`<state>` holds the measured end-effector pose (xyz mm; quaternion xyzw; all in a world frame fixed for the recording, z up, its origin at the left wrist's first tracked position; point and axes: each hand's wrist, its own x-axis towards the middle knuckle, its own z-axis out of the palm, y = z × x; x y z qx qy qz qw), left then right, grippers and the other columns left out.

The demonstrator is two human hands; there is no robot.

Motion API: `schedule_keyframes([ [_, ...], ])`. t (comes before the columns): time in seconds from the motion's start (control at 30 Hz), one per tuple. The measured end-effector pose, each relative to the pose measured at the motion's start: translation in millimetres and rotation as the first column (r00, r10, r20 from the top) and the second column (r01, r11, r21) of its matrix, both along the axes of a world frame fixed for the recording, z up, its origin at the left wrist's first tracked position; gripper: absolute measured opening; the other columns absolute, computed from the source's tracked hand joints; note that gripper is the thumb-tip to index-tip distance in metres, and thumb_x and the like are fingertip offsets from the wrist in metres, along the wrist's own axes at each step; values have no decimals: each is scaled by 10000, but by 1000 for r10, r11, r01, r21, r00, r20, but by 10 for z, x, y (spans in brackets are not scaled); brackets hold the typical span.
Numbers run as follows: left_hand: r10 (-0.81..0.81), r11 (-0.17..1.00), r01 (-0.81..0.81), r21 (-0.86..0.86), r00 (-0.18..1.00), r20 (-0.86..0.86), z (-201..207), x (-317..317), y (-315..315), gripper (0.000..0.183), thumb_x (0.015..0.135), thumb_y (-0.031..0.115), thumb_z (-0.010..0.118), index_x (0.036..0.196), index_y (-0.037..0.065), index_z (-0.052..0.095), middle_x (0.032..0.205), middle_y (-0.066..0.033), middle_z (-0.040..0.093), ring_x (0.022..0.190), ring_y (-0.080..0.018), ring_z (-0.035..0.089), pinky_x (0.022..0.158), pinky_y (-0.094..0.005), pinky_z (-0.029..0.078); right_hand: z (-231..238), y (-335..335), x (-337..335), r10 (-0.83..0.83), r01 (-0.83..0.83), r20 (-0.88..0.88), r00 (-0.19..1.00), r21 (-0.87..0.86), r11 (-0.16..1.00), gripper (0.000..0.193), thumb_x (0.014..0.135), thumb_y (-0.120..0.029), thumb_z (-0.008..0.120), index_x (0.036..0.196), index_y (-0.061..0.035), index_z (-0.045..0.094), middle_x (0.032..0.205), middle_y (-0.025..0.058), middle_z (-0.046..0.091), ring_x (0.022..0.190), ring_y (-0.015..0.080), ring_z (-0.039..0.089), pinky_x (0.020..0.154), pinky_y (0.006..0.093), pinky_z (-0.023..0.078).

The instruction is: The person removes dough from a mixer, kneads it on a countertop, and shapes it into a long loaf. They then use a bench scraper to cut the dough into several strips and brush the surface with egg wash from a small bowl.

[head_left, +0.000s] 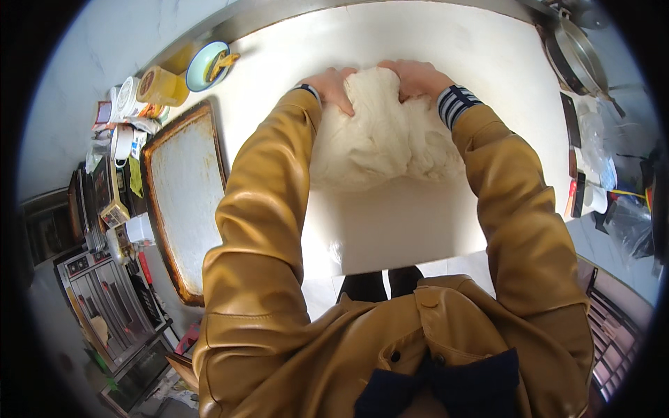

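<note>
Both hands press into the far edge of a large dough mass [380, 136]: left hand [333, 87] and right hand [416, 76] lie side by side, fingers curled over and gripping the dough. Pale, soft and lumpy, with folds and creases, the dough rests on the white bench [488, 49], between the tan sleeves. Left of it lies a stained, empty baking tray [182, 195]. Beyond the tray stands a pale bowl [203, 66] holding a yellow object, beside a yellow lidded tub [160, 86].
</note>
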<state>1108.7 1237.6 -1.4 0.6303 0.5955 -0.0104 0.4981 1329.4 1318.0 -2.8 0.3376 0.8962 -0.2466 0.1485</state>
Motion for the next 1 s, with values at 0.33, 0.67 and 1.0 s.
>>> schedule_keyframes([
  [0.33,362,467,115,877,879,-309,184,1335,-2564,692,689,67,718,1340,97,486,1353,-203,433,1233,-456,385,1043,-578,308,245,-2061,1472,208,58,-426,880,532,845,671,765,-150,706,1392,-272,501,1253,117,547,1194,333,499,1014,423,423],
  [0.67,457,467,401,788,654,-603,-1310,1880,-4100,312,885,348,591,1195,363,562,1430,-41,326,1422,-414,157,1090,-730,34,-863,-3431,2387,351,-40,-429,832,584,811,511,813,-187,633,1244,-459,598,1144,-26,473,1120,193,430,978,373,375],
  [1.0,465,262,342,903,775,-428,-1054,1405,-3068,404,841,220,632,1218,260,493,1494,-154,305,1406,-478,187,1066,-756,94,-828,-2341,1807,422,-20,-471,775,648,761,467,784,-190,653,1189,-421,627,1096,10,515,1070,203,503,928,382,429],
])
